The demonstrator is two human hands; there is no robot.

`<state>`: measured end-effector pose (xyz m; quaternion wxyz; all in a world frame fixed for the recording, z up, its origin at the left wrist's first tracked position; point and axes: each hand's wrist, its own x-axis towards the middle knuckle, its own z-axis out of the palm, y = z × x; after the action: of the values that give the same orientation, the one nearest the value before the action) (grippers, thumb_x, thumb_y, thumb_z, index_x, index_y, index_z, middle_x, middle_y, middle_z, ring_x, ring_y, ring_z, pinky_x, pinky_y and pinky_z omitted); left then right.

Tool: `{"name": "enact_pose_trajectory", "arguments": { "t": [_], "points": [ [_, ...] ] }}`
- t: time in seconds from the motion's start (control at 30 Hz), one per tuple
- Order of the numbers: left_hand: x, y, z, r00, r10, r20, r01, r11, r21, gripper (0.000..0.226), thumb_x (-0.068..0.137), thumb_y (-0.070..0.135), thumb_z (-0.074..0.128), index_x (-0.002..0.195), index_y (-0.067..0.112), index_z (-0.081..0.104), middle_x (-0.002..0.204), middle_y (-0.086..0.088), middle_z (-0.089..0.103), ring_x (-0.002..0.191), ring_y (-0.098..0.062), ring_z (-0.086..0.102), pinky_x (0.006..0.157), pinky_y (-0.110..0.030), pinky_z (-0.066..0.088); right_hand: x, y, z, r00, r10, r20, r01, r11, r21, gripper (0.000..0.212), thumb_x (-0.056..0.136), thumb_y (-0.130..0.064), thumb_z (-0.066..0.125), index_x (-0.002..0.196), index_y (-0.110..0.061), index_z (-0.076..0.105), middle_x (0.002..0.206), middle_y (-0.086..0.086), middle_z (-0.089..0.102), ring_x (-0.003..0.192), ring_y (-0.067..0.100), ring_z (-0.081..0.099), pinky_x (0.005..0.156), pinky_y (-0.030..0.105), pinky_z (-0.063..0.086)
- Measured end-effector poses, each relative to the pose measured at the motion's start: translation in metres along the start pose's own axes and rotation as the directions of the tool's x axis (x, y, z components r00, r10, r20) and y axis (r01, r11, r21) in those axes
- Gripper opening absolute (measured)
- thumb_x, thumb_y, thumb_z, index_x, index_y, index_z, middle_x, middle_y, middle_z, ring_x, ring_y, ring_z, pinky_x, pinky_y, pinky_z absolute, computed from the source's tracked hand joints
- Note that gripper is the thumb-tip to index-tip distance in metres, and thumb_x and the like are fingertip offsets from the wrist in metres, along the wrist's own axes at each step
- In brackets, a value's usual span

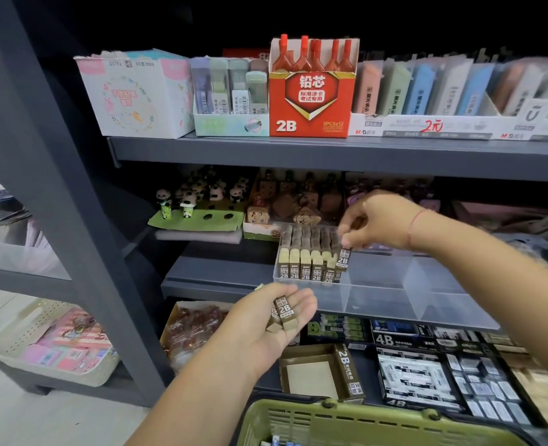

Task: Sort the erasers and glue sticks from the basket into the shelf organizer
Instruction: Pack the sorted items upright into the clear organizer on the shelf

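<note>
Three or so erasers [283, 313] lie cradled in the left hand [266, 323], its fingers loosely curled. The right hand [375, 220] pinches one eraser [343, 259] at the right end of the front row in the organizer's [395, 284] left compartment. Next, seat it upright and fetch another from the palm.
</note>
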<state>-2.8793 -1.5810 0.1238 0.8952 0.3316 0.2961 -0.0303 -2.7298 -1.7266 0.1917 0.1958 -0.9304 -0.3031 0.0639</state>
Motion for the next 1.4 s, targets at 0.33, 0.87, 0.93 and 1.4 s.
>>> {"name": "enact_pose_trajectory", "arguments": {
  "t": [0.33, 0.87, 0.93, 1.4],
  "points": [
    [0.002, 0.001, -0.001, 0.998, -0.047, 0.035, 0.047, 0.999, -0.01, 0.016, 0.096, -0.005, 0.048, 0.106, -0.014, 0.056, 0.098, -0.03, 0.067, 0.082, -0.034, 0.067, 0.065, -0.044, 0.058, 0.013, -0.024, 0.025, 0.998, -0.061, 0.024, 0.065, 0.937, -0.343, 0.011, 0.081, -0.015, 0.071, 0.09, -0.009, 0.073, 0.093, 0.006, 0.071, 0.086, 0.022, 0.064, 0.068, 0.024, 0.044],
    [-0.001, 0.002, -0.002, 0.998, -0.039, 0.046, 0.039, 0.999, -0.009, 0.025, 0.094, -0.006, 0.05, 0.118, -0.012, 0.052, 0.101, -0.03, 0.067, 0.084, -0.035, 0.068, 0.068, -0.042, 0.057, 0.009, -0.011, 0.054, 0.999, 0.026, -0.023, -0.034, 0.881, -0.471, 0.015, 0.08, -0.014, 0.066, 0.094, -0.012, 0.071, 0.097, 0.008, 0.071, 0.093, 0.029, 0.065, 0.078, 0.033, 0.054],
    [-0.001, 0.003, -0.003, 0.998, -0.039, 0.049, 0.04, 0.999, -0.016, 0.026, 0.094, -0.006, 0.05, 0.119, -0.012, 0.052, 0.101, -0.03, 0.068, 0.083, -0.035, 0.068, 0.068, -0.041, 0.057, 0.007, -0.012, 0.052, 1.0, 0.003, -0.016, -0.01, 0.885, -0.466, 0.016, 0.08, -0.013, 0.067, 0.095, -0.013, 0.072, 0.096, 0.006, 0.071, 0.094, 0.027, 0.064, 0.078, 0.033, 0.054],
    [-0.002, 0.001, -0.001, 0.999, -0.036, 0.039, 0.036, 0.999, -0.001, 0.024, 0.095, -0.006, 0.05, 0.118, -0.011, 0.053, 0.102, -0.031, 0.067, 0.085, -0.036, 0.068, 0.067, -0.041, 0.054, 0.011, -0.003, 0.045, 0.985, -0.153, 0.079, 0.172, 0.859, -0.483, 0.023, 0.085, -0.021, 0.066, 0.107, -0.026, 0.068, 0.104, -0.003, 0.067, 0.101, 0.019, 0.059, 0.08, 0.025, 0.042]
  ]
}}
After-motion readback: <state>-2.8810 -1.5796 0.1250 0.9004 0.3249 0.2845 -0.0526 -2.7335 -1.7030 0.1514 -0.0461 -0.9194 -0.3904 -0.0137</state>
